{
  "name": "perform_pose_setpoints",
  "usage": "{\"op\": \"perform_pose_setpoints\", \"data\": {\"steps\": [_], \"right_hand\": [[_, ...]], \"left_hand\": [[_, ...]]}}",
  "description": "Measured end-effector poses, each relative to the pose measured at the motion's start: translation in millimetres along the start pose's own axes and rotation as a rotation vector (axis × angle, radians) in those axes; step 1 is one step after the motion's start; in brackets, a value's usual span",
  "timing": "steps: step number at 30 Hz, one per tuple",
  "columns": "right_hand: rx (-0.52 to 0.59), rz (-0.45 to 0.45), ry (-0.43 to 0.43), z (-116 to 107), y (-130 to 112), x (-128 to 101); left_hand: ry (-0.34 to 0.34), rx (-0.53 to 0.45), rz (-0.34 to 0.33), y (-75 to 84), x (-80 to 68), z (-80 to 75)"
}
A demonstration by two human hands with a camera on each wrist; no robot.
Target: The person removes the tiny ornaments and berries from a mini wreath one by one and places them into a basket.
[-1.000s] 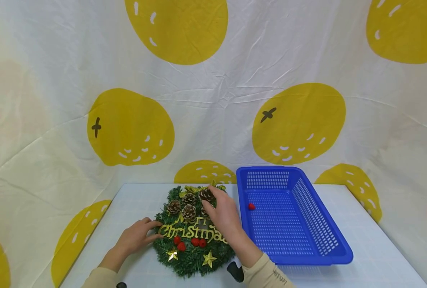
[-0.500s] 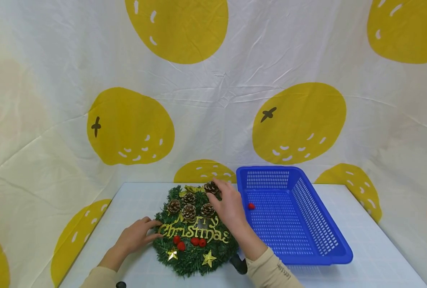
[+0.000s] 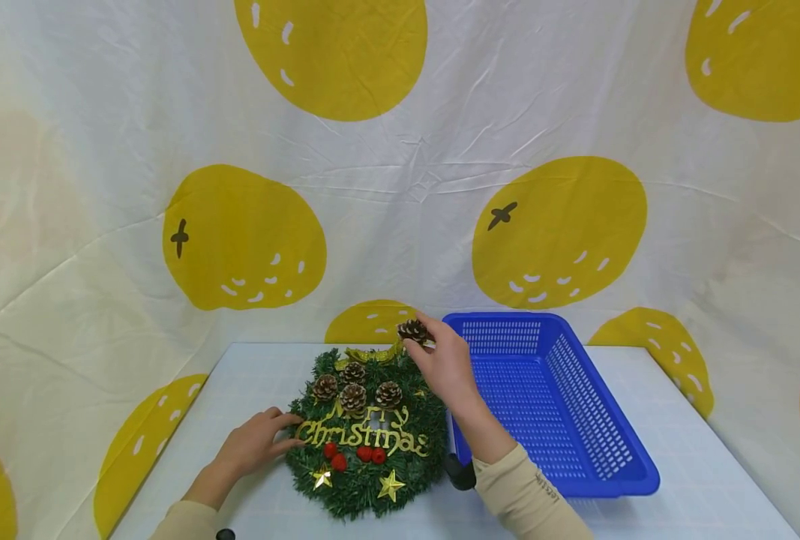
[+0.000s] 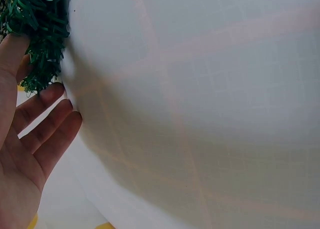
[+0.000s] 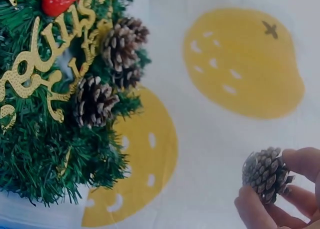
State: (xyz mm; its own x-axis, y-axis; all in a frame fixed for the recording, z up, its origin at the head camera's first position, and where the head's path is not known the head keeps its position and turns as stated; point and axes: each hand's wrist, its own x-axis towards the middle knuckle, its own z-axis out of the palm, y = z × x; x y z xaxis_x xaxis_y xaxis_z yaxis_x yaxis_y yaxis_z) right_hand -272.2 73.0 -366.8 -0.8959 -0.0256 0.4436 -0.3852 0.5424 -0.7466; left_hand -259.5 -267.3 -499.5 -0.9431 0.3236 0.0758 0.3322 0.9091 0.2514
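Observation:
My right hand (image 3: 450,367) pinches a brown pine cone (image 3: 413,331) between thumb and fingers, above the wreath's back right edge; the right wrist view shows this pine cone (image 5: 267,174) wholly off the greenery. The green Christmas wreath (image 3: 355,499) lies on the table with gold "Merry Christmas" lettering (image 3: 362,436). Several pine cones (image 3: 353,397), red berries (image 3: 366,454), gold stars (image 3: 391,485) and a gold ribbon (image 3: 373,355) are on it. My left hand (image 3: 254,442) holds the wreath's left edge; in the left wrist view green tinsel (image 4: 42,44) sits between thumb and index finger.
A blue plastic basket (image 3: 609,397) stands right of the wreath, partly behind my right forearm. Beneath everything is a white table (image 3: 238,367). A white cloth (image 3: 400,247) with yellow fruit prints hangs behind it.
My right hand has lifted the pine cone up and to the right, away from the wreath. My left hand has stayed at the left edge. The red berry in the basket is now hidden.

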Motion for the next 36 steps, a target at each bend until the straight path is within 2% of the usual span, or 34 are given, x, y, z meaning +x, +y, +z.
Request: {"op": "perform_pose_setpoints", "data": {"steps": [7, 15, 20, 30, 36], "right_hand": [[0.076, 0.103, -0.036, -7, 3, 5], [0.132, 0.181, -0.054, -10, 4, 7], [0.109, 0.179, -0.044, -11, 5, 9], [-0.037, 0.107, -0.011, -15, 14, 16], [-0.097, 0.093, -0.01, -20, 22, 24]], "left_hand": [[0.007, 0.007, 0.013, -0.5, 0.8, -0.1], [0.006, -0.002, 0.022, -0.6, 1.4, 0.2], [0.009, 0.001, 0.019, -0.7, 0.9, 1.1], [0.015, 0.005, 0.008, -3.0, 1.4, 3.5], [0.015, 0.005, 0.009, -2.7, 1.0, 2.8]]}}
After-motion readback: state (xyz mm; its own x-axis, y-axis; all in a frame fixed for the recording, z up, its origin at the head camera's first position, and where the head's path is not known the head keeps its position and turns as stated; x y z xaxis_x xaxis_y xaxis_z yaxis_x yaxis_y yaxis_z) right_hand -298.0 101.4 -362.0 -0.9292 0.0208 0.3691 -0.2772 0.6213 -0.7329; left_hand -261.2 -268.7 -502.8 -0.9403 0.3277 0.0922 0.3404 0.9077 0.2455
